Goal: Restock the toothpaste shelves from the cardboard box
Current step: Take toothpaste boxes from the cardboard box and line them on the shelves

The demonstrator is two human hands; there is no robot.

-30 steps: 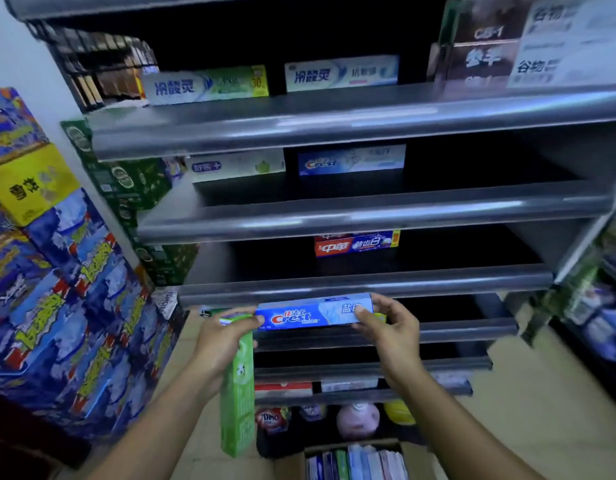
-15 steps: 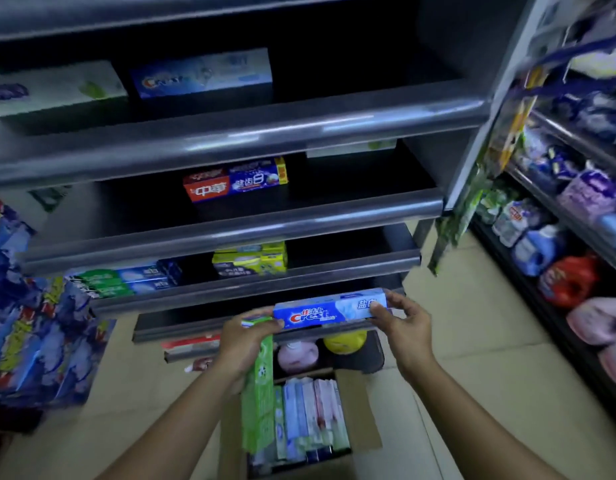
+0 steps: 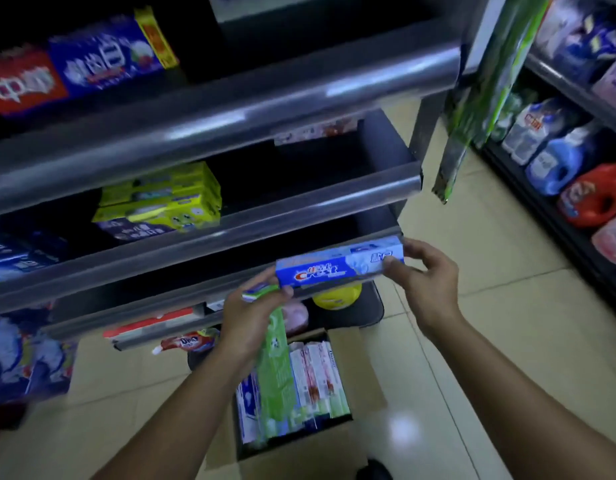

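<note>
Since half a second ago the long blue-and-white Crest toothpaste carton [image 3: 339, 263] has risen against the shelving and tipped, its right end now higher than its left. Its long axis runs left to right, printed face toward the camera. It is held in the air just in front of the rounded grey metal shelf rail [image 3: 195, 251], near that rail's right end.

The right hand [image 3: 428, 282] pinches the carton's right end between thumb and fingers. The left hand [image 3: 251, 320] steadies the left end with its thumb while its fingers grip a slim green toothpaste carton [image 3: 277, 368], which hangs lengthwise almost straight down.

Below it stands the open brown cardboard box [image 3: 355, 368] on the pale tiled floor [image 3: 490, 341], cartons standing on end inside. Behind the rails the shelves are dark, with open room to the right of the stacked yellow cartons [image 3: 161, 199]. Beyond the shelf's right corner lies the aisle, and the blue and red detergent bottles [image 3: 559, 168] stand well apart
</note>
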